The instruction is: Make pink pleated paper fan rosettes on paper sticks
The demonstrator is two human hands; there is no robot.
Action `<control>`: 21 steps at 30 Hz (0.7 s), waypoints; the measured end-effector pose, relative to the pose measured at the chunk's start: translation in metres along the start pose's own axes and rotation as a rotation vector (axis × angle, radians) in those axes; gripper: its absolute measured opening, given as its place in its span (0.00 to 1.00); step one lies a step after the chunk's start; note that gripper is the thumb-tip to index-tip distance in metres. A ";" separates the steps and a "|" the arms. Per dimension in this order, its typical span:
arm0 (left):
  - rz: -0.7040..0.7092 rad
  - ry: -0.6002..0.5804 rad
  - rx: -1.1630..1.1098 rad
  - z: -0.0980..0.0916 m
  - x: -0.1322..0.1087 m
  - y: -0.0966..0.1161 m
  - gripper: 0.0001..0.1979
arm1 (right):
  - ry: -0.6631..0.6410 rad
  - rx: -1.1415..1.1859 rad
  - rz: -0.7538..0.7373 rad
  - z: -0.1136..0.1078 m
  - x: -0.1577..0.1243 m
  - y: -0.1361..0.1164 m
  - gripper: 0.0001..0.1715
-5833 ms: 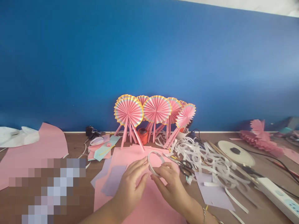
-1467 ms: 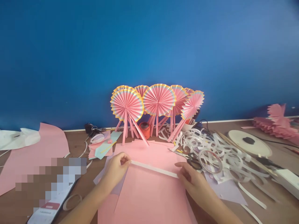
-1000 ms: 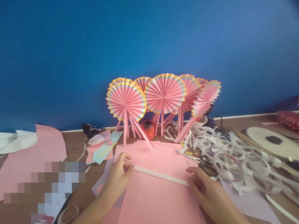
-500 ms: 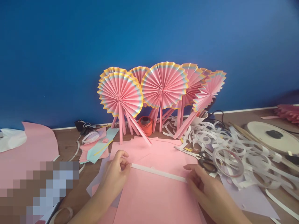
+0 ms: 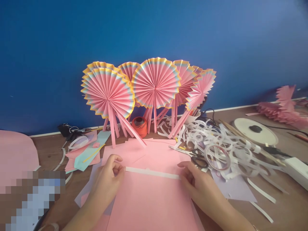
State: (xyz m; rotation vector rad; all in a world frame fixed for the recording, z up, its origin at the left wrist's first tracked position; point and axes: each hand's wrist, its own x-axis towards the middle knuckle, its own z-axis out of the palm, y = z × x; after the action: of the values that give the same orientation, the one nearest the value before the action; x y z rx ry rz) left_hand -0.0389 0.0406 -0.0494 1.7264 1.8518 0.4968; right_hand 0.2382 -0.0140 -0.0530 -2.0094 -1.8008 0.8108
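A narrow strip of white tape runs across a pink paper sheet, slanting slightly down to the right. My left hand pinches its left end between thumb and curled fingers. At the other end my right hand has its thumb and fingers closed around the tape, with the index finger stretched above. Both hands rest at the sheet's side edges. More pink sheets lie beneath and behind it. Just beyond my right hand are scissors and a tape roll.
Pleated pink paper fans stand against the blue wall, around an orange-red roll. Curled white strips heap up on the right, near a pale round lid and a white power strip. Paper scraps lie left.
The view has turned slightly to the right, so everything appears further left. Both hands keep the same grip at the tape's ends, and the tape stays across the pink sheet.
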 end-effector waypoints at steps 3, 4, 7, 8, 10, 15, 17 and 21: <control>0.012 0.010 0.008 0.000 0.000 0.000 0.06 | 0.002 0.009 0.011 -0.001 -0.001 -0.002 0.16; 0.013 0.011 0.011 0.000 0.000 -0.001 0.06 | 0.004 0.010 0.013 -0.001 -0.001 -0.002 0.16; 0.009 0.012 0.023 0.000 -0.001 -0.001 0.06 | 0.001 0.009 0.013 -0.001 -0.002 -0.003 0.16; 0.011 0.011 0.030 0.000 -0.001 -0.002 0.06 | 0.001 0.007 0.009 -0.001 -0.002 -0.004 0.16; 0.015 0.008 0.047 0.001 -0.001 -0.002 0.06 | 0.009 0.003 -0.004 -0.001 -0.002 -0.004 0.16; 0.010 0.011 0.086 0.003 -0.001 -0.003 0.07 | 0.041 -0.010 -0.040 0.001 -0.002 -0.004 0.16; 0.024 0.022 0.102 0.004 -0.001 -0.004 0.07 | 0.054 -0.027 -0.054 0.002 -0.002 -0.003 0.16; 0.087 0.048 0.137 0.005 -0.002 -0.003 0.07 | 0.070 -0.091 -0.061 0.005 -0.002 -0.001 0.16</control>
State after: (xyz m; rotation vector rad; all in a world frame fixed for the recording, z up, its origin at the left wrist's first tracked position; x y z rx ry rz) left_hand -0.0384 0.0383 -0.0544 1.9074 1.8895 0.4587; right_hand 0.2340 -0.0160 -0.0557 -2.0020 -1.8808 0.6434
